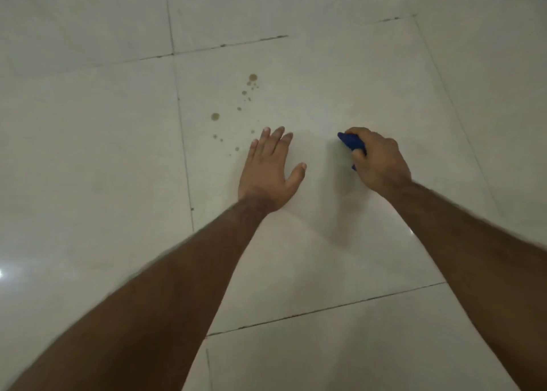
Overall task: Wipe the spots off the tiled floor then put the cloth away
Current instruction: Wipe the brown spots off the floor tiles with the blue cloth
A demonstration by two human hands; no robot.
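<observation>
Several brown spots (215, 117) dot the pale tiled floor (340, 88), running from a larger drop at the far end down toward my left hand. My left hand (270, 171) lies flat with fingers straight, just right of the nearest spots. My right hand (377, 161) grips a blue cloth (352, 142), bunched up so that only its left part shows past my fingers. The cloth sits well to the right of the spots, apart from them.
Dark grout lines (325, 307) cross the floor around the stained tile. A bright light reflection (2, 273) shines at the left edge. Nothing else stands on the floor in view.
</observation>
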